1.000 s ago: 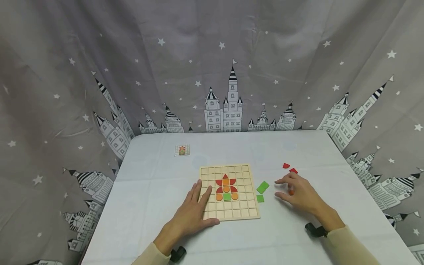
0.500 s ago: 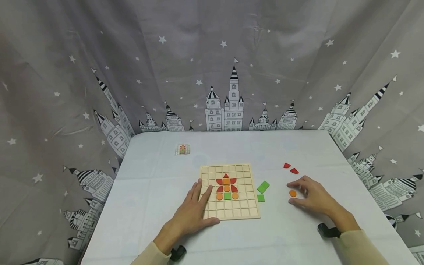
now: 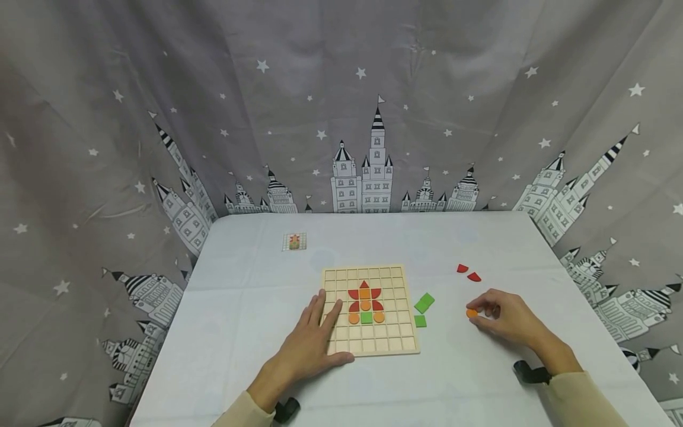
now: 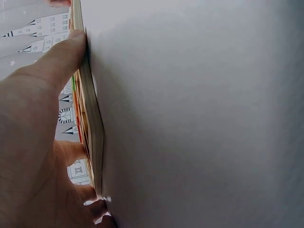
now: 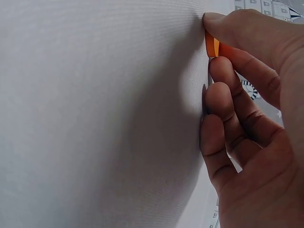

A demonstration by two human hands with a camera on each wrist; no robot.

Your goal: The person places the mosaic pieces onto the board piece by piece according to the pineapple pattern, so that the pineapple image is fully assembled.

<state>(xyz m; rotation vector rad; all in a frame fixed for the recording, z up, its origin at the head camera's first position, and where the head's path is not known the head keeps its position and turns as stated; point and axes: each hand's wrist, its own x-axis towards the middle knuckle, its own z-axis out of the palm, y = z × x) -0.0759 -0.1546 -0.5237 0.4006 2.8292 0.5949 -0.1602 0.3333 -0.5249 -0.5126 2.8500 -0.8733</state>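
Observation:
My right hand point(image 3: 501, 314) pinches an orange disc point(image 3: 471, 313) between thumb and fingers, low over the white cloth to the right of the board. The disc shows edge-on in the right wrist view, with the thumb on one side of it. My left hand point(image 3: 309, 341) rests with spread, straight fingers on the left edge of a wooden grid board point(image 3: 392, 343). On the board lies a figure of red pieces point(image 3: 376, 293), an orange square point(image 3: 364, 293), several orange discs point(image 3: 354, 318) and a green square point(image 3: 366, 318). Part of the board's left edge is hidden under the hand.
Green squares point(image 3: 424, 303) lie just right of the board, with another green square point(image 3: 420, 321) nearer me. Two red quarter-round pieces point(image 3: 474, 277) are beyond my right hand. A small pattern card point(image 3: 294, 241) lies at the back left. A grey curtain point(image 3: 299, 107) hangs behind the table.
My right hand moved right, away from the green squares, and opened around the orange disc. Its thumb and fingers have now come together on the disc. The left hand stayed put.

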